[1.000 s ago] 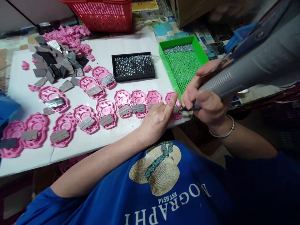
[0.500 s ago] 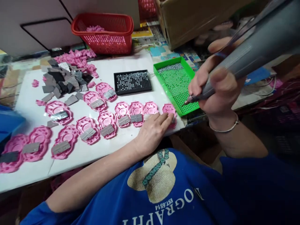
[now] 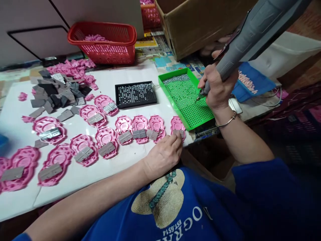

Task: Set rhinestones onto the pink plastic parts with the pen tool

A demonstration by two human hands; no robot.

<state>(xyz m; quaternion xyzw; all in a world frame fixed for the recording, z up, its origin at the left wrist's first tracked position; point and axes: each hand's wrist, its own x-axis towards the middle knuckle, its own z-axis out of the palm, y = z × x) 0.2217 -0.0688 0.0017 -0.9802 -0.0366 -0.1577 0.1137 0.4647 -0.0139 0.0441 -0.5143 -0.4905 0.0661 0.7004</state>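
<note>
My right hand (image 3: 220,83) is closed round a grey electric screwdriver (image 3: 240,53). Its bit points down at the green screw tray (image 3: 187,125), over the holes in its lower half. Small screws fill the far end of that tray. My left hand (image 3: 164,155) has its fingers curled at the near edge of the rightmost pink plastic part (image 3: 177,123), gripping it there; the thumb is hidden. A grey plate (image 3: 178,133) lies on this part, close to the fingertips. Left of it, more pink parts (image 3: 155,123) lie in rows, with grey plates across them.
A black screw tray (image 3: 135,104) lies beyond the rows. At the left are a pile of grey plates (image 3: 54,88) and small pink pieces (image 3: 72,72). Behind stand a red basket (image 3: 107,55) and a cardboard box (image 3: 188,30). A blue tray (image 3: 260,85) is at the right.
The screwdriver and my right hand have moved back, the tool now steeper over the green tray. My left fingers have drawn back and curled, uncovering more of the pink parts. The view has shifted.
</note>
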